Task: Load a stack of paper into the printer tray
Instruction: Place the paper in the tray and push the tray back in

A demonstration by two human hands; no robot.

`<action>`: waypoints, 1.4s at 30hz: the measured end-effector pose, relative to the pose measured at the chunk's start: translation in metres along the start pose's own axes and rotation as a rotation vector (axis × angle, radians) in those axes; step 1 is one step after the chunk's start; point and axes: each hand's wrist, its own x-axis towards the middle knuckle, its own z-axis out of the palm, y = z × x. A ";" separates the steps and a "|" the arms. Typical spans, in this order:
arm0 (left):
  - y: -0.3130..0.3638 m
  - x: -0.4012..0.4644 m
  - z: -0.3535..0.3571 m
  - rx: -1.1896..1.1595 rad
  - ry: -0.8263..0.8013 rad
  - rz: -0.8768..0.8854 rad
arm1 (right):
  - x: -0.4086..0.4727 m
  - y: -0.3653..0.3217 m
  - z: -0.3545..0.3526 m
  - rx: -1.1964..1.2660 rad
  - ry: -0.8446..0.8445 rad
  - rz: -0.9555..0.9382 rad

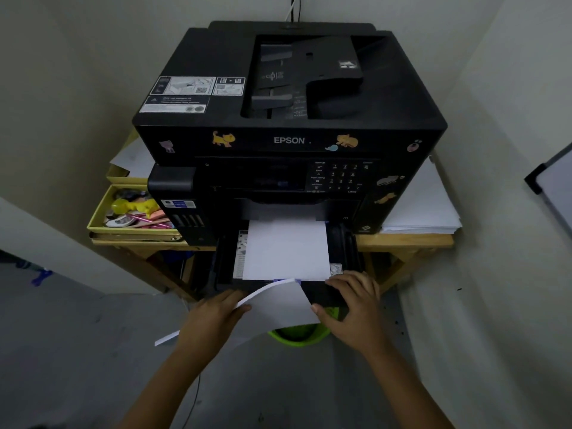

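A black Epson printer (288, 97) stands on a wooden table (402, 241). Its paper tray (343, 243) is pulled out at the bottom front, with white sheets (286, 250) lying flat inside. A curved stack of white paper (272, 308) hangs just in front of the tray's front edge. My left hand (216, 317) grips the stack's left side. My right hand (353, 301) has its thumb on the stack's right edge and its fingers resting on the tray's front right corner.
A yellow box (102, 221) of pens and small items sits left of the printer. More loose paper (424, 209) is piled on the table at the right. A green bin (297, 334) stands on the floor under my hands. A whiteboard (557, 178) leans at the right.
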 end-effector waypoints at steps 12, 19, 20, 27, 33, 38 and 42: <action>0.001 -0.001 0.009 -0.075 0.075 -0.122 | 0.002 -0.004 0.011 -0.131 -0.006 -0.016; 0.004 -0.003 0.013 -0.070 0.158 -0.068 | 0.005 -0.001 0.017 -0.127 0.056 -0.034; 0.004 -0.003 0.014 -0.074 0.169 -0.064 | 0.005 0.000 0.017 -0.127 0.059 -0.035; 0.001 -0.003 0.017 -0.054 0.188 -0.031 | 0.008 0.003 0.018 -0.130 0.076 -0.040; -0.002 -0.003 0.020 -0.029 0.218 0.001 | 0.010 0.005 0.017 -0.127 0.078 -0.056; -0.002 -0.003 0.024 0.007 0.249 -0.002 | 0.010 0.007 0.018 -0.131 0.069 -0.064; -0.002 -0.002 0.026 0.019 0.279 0.010 | 0.011 0.009 0.018 -0.131 0.077 -0.076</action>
